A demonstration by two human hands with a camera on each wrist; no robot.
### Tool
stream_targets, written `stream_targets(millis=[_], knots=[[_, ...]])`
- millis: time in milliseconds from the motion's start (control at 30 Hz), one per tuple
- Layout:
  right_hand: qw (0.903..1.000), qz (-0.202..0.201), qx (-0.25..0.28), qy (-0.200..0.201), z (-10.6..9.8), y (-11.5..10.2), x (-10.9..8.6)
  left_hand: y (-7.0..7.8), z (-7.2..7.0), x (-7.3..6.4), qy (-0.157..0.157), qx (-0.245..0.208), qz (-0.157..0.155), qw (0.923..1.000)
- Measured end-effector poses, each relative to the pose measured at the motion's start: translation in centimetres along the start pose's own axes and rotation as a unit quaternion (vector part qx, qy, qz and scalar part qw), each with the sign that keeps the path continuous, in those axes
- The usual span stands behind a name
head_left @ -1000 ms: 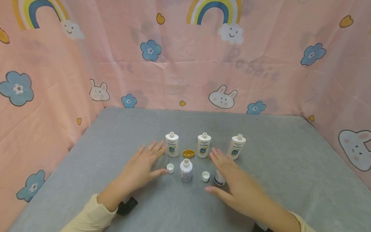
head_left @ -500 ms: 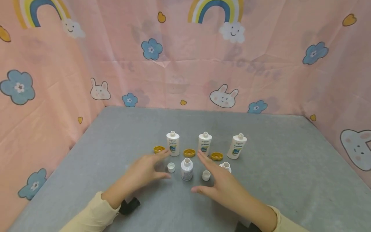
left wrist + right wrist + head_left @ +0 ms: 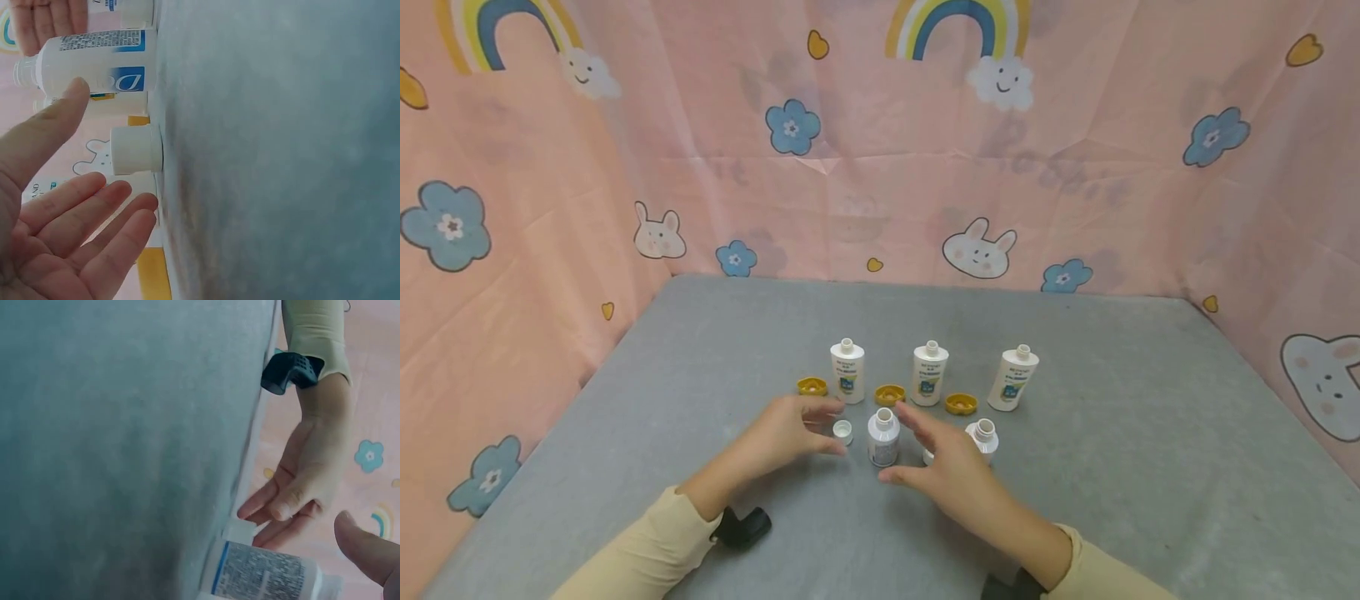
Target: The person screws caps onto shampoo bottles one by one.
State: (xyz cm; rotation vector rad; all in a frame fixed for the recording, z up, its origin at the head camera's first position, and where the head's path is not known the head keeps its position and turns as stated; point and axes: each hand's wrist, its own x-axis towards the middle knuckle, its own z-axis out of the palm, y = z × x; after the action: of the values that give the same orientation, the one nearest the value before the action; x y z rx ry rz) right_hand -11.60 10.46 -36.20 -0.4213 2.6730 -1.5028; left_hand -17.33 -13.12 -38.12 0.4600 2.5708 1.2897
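My left hand (image 3: pixel 775 435) has its thumb and relaxed fingers spread on either side of a small white screw cap (image 3: pixel 842 432), apart from the cap (image 3: pixel 134 150) in the left wrist view. Just right of it stands an uncapped round white bottle (image 3: pixel 883 442) with a printed label, upright. My right hand (image 3: pixel 953 468) reaches toward this bottle (image 3: pixel 262 575), thumb in front and fingers behind, holding nothing. Partly behind the right hand are a second white cap (image 3: pixel 927 457) and a second uncapped round bottle (image 3: pixel 984 437).
Behind stand three flat white bottles without caps: left (image 3: pixel 847 372), middle (image 3: pixel 930 374) and right (image 3: pixel 1013 379). Yellow caps lie near them, one left (image 3: pixel 812 387), one central (image 3: pixel 890 395), one right (image 3: pixel 961 404). A pink printed curtain (image 3: pixel 880 192) encloses the grey table (image 3: pixel 1112 467).
My right hand has moved left, from the second round bottle to the first. My left hand has drawn its fingers in around the white cap. Bottles and caps stand unmoved.
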Motion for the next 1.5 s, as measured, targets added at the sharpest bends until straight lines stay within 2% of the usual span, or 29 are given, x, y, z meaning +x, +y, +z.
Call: stream_targets(millis=[300,533,833,1000,1133,1300,1367,1500], knots=[[0.9989,0.028,0.036,0.012,1.0,0.5,1.1,-0.2,0.0,0.3,-0.005,-0.012,-0.016,0.9998],[0.9958,0.032,0.086,-0.010,1.1,1.0,1.4,-0.4,0.0,0.5,-0.013,-0.019,-0.017,0.9996],[0.9950,0.068,0.073,0.000,1.5,1.2,2.3,-0.7,0.0,0.8,-0.019,-0.023,-0.026,0.9992],[0.9959,0.067,0.061,0.004,1.4,1.1,2.4,-0.6,0.1,1.0,-0.015,-0.022,-0.029,0.9992],[0.9952,0.069,0.069,0.000,0.6,0.5,2.2,-0.6,0.1,1.0,-0.015,-0.029,-0.031,0.9990],[0.9945,0.058,0.087,0.001,-1.3,-0.4,2.0,0.3,-0.4,0.8,-0.011,-0.041,-0.055,0.9976],[0.9952,0.052,0.083,0.003,-2.3,-0.7,2.0,0.9,-0.7,0.8,-0.009,-0.049,-0.055,0.9973],[0.9967,0.044,0.068,0.000,-4.0,-1.3,2.1,2.2,-1.3,1.0,0.003,-0.066,-0.029,0.9974]])
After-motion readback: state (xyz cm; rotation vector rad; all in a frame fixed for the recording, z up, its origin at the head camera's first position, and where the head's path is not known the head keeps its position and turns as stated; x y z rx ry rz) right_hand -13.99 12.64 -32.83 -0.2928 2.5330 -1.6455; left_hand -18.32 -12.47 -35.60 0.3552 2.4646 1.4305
